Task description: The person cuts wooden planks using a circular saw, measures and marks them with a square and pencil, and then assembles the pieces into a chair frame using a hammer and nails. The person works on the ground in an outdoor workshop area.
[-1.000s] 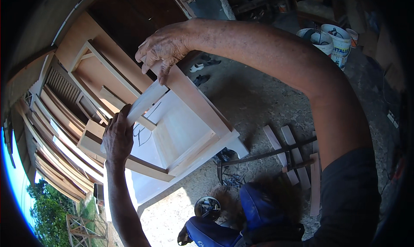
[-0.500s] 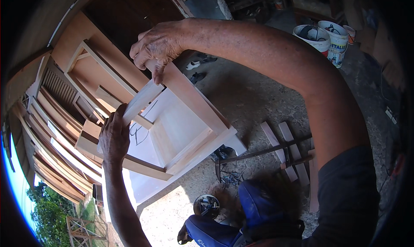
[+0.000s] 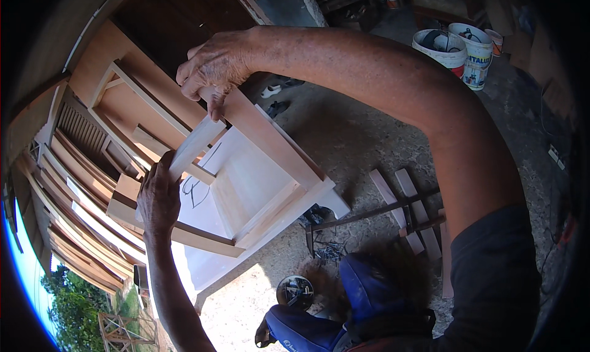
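A pale wooden frame with two long posts stands before me on a white surface (image 3: pixel 184 260). My left hand (image 3: pixel 161 195) is closed round the lower left end of a short wooden crosspiece (image 3: pixel 195 144), beside the frame's left post (image 3: pixel 206 238). At the crosspiece's other end, my right hand (image 3: pixel 218 66) wraps over the top of the right post (image 3: pixel 273 144), its thumb against the joint. The crosspiece spans between the two posts. Part of each joint is hidden behind my fingers. A light wooden panel (image 3: pixel 249 180) lies between the posts, lower down.
Many long boards (image 3: pixel 92 198) are stacked at the left. Loose wooden strips (image 3: pixel 418 207) and a dark metal bar clamp (image 3: pixel 369 215) lie on the floor at right. A round tin (image 3: pixel 295 292) of metal pieces is near my knees. White buckets (image 3: pixel 439 54) stand far right.
The view has shifted slightly. Both hands keep their hold on the frame, and I see no clear movement of the crosspiece against the posts.
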`<move>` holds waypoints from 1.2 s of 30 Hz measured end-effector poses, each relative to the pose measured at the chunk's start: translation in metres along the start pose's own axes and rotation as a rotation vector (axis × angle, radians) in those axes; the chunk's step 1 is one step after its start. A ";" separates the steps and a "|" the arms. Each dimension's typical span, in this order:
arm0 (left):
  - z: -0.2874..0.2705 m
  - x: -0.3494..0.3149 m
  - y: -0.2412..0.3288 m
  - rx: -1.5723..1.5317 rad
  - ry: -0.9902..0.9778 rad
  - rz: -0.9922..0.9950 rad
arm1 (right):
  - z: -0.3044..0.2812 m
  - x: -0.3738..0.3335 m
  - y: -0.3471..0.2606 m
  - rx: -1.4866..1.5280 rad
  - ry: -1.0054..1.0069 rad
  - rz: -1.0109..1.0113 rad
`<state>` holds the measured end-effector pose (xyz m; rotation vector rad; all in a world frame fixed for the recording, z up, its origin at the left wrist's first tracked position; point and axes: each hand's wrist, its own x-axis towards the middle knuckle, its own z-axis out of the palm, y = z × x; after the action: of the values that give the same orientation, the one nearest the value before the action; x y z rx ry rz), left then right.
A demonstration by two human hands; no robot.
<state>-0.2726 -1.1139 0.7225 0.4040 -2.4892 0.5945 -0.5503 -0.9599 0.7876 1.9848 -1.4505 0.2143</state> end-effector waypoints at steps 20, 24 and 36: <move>-0.023 -0.037 -0.037 0.075 0.356 -0.067 | 0.058 -0.026 -0.023 0.305 0.600 0.221; 0.019 -0.105 -0.087 -0.511 0.731 -0.583 | 0.099 -0.042 -0.055 0.894 0.649 0.627; 0.054 -0.116 -0.110 -1.524 0.413 -0.478 | 0.144 -0.045 -0.077 1.438 0.726 0.758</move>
<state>-0.1585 -1.2168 0.6519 0.1774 -1.6791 -1.2256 -0.5330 -0.9967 0.6231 1.6204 -1.5126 2.5534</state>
